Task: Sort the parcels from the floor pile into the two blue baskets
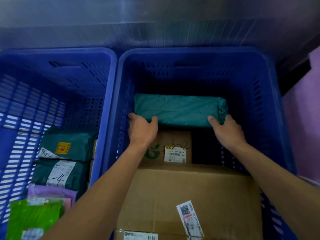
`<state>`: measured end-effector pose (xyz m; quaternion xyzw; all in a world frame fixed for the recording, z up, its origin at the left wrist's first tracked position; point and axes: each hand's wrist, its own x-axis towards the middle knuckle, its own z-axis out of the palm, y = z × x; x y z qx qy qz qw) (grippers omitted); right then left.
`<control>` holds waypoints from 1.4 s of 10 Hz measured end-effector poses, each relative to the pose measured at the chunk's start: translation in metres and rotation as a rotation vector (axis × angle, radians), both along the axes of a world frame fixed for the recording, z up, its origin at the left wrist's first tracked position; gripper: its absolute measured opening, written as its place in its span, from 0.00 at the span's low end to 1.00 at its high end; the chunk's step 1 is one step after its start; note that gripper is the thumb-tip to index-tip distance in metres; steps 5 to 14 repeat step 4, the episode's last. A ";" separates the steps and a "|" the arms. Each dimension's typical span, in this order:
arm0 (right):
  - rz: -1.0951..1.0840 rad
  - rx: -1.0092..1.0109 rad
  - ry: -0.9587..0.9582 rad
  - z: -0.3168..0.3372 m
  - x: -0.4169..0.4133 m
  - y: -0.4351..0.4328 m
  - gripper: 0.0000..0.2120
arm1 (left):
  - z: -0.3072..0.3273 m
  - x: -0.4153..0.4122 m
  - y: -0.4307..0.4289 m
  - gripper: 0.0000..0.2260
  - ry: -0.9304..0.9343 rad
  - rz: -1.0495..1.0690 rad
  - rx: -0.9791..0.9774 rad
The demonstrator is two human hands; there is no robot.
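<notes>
Teal parcel (180,110), a long block in slick plastic wrap, lies crosswise in the far half of the right basket (195,51), just beyond the small cardboard box (176,141). Whether it already rests on the basket floor cannot be told. The left hand (142,130) grips its near left corner and the right hand (226,131) its near right end. Each thumb lies on the top face, and the other fingers curl round the ends, where they are mostly hidden. The step in hand looks like setting the teal parcel down, and it probably goes best if it is kept level and lowered flat into the open space behind the small box. Both ends should be let go together, since the wrap looks slippery. The left fingers sit close to the basket wall, so they likely need to slide out toward the body. Nearer the person, a large cardboard box (190,187) fills that basket's near half. The left basket (57,52) stands alongside, with several wrapped parcels inside.
</notes>
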<state>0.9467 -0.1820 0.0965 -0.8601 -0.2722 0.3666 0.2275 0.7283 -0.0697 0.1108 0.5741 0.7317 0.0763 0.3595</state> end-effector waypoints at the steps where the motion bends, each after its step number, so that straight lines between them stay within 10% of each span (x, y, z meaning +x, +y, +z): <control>1: 0.007 -0.067 -0.005 0.003 0.002 0.010 0.31 | 0.005 0.005 0.008 0.36 -0.016 0.032 -0.061; 4: 0.073 -0.301 -0.115 0.055 -0.013 0.012 0.45 | 0.048 -0.004 -0.019 0.34 -0.006 -0.072 -0.208; 14: 0.073 -0.301 -0.115 0.055 -0.013 0.012 0.45 | 0.048 -0.004 -0.019 0.34 -0.006 -0.072 -0.208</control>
